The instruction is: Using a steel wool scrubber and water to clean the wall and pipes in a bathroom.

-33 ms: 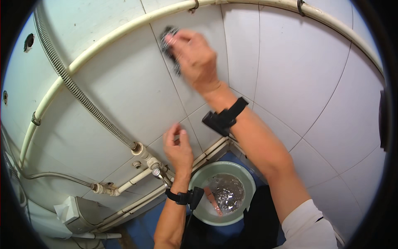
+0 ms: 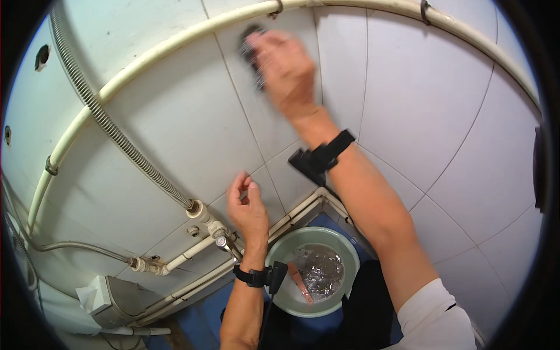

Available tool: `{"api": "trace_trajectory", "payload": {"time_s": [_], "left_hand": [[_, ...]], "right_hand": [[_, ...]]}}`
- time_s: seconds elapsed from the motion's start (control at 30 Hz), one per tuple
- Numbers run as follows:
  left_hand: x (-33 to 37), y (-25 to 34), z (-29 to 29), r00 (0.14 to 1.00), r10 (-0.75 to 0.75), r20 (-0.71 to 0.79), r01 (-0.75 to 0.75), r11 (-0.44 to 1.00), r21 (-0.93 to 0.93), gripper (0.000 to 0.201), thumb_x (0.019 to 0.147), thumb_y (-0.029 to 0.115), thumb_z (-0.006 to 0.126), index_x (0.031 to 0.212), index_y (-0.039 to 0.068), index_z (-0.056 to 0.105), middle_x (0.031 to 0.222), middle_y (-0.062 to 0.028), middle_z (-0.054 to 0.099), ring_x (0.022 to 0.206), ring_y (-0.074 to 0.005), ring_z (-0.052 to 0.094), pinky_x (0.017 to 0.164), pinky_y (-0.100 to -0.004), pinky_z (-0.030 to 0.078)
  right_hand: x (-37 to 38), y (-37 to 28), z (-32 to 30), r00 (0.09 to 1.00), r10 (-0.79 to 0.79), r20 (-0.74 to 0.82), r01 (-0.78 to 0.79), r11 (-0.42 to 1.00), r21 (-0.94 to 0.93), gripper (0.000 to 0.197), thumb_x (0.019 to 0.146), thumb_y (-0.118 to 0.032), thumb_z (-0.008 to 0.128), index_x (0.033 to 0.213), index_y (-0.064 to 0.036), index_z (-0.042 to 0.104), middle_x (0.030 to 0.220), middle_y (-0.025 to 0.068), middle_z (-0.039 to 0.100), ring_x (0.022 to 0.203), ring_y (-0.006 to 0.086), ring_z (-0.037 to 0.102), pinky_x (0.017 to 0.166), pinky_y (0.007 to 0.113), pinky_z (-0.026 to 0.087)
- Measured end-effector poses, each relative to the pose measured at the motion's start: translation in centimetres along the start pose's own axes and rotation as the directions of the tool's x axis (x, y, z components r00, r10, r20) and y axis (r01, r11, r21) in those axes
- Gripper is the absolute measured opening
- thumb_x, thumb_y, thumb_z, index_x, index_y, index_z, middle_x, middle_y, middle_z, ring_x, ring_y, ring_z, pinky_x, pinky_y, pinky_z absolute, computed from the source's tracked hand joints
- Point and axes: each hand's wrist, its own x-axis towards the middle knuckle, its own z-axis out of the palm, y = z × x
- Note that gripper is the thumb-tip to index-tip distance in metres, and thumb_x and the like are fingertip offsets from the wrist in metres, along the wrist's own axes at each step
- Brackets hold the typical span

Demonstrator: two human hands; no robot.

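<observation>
High on the white wall tiles (image 2: 169, 111), my right hand (image 2: 287, 69) presses a dark silvery steel wool scourer (image 2: 252, 53) against the surface. The hand and scourer are smeared by motion. My fingers wrap the scourer's right side, so part of it is hidden. Lower down, my left hand (image 2: 249, 211) is raised close to the wall, its fingers loosely bent and thumb apart, with nothing in it. Below and to its right stands a pale green basin (image 2: 354, 256) of greyish, sudsy water. A pinkish-orange tool with a long handle (image 2: 299, 282) lies in the basin.
A cream pipe (image 2: 146, 61) curves along the wall above my hands. A ribbed metal hose (image 2: 125, 137) runs down to a valve (image 2: 220, 240) beside my left wrist. At the lower left sits a tissue box (image 2: 116, 300). The floor is blue (image 2: 201, 312).
My right hand has moved up and slightly right along the tiles with the scourer. The left hand has shifted slightly left.
</observation>
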Motion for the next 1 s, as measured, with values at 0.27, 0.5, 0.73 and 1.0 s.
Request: {"api": "trace_trajectory", "payload": {"time_s": [0.27, 0.5, 0.73, 1.0], "left_hand": [[0.2, 3.2, -0.6, 0.99, 0.083, -0.116, -0.075, 0.995, 0.069, 0.048, 0.096, 0.008, 0.066, 0.141, -0.004, 0.055, 0.13, -0.0152, 0.063, 0.118, -0.0212, 0.061, 0.096, -0.0344, 0.05], [-1.3, 8.1, -1.7, 0.993, 0.084, -0.084, -0.089, 0.994, -0.057, 0.047, 0.094, 0.011, 0.066, 0.138, -0.004, 0.057, 0.133, -0.016, 0.06, 0.123, -0.0264, 0.059, 0.101, -0.0388, 0.047], [-0.8, 11.1, -3.5, 0.976, 0.119, -0.18, -0.147, 0.977, -0.151, 0.048, 0.097, 0.011, 0.063, 0.141, -0.006, 0.054, 0.137, -0.0165, 0.059, 0.127, -0.0231, 0.056, 0.106, -0.0375, 0.044], [0.1, 11.3, -4.8, 0.991, -0.053, -0.121, 0.008, 0.939, -0.343, 0.057, 0.099, 0.016, 0.062, 0.148, -0.008, 0.045, 0.147, -0.0192, 0.051, 0.138, -0.0258, 0.047, 0.117, -0.0392, 0.035]], "right_hand": [[0.9, -6.0, 3.6, 0.982, 0.15, -0.117, -0.122, 0.968, 0.221, 0.03, 0.081, 0.001, 0.078, 0.11, -0.0075, 0.079, 0.097, 0.0085, 0.065, 0.081, 0.0218, 0.067, 0.072, 0.032, 0.056], [0.9, -2.6, 0.9, 0.981, 0.195, -0.017, -0.195, 0.981, 0.009, 0.028, 0.081, -0.001, 0.078, 0.108, -0.0088, 0.079, 0.094, 0.0095, 0.069, 0.078, 0.023, 0.068, 0.071, 0.033, 0.057], [2.0, -11.1, 5.0, 0.998, 0.017, -0.064, 0.006, 0.941, 0.337, 0.029, 0.075, 0.001, 0.079, 0.103, -0.0067, 0.077, 0.09, 0.0097, 0.068, 0.082, 0.0263, 0.067, 0.069, 0.037, 0.057], [1.5, 0.9, -1.9, 0.973, 0.229, -0.007, -0.229, 0.973, 0.02, 0.019, 0.083, -0.002, 0.07, 0.1, -0.0055, 0.077, 0.092, 0.0122, 0.068, 0.082, 0.0293, 0.068, 0.073, 0.041, 0.058]]}}
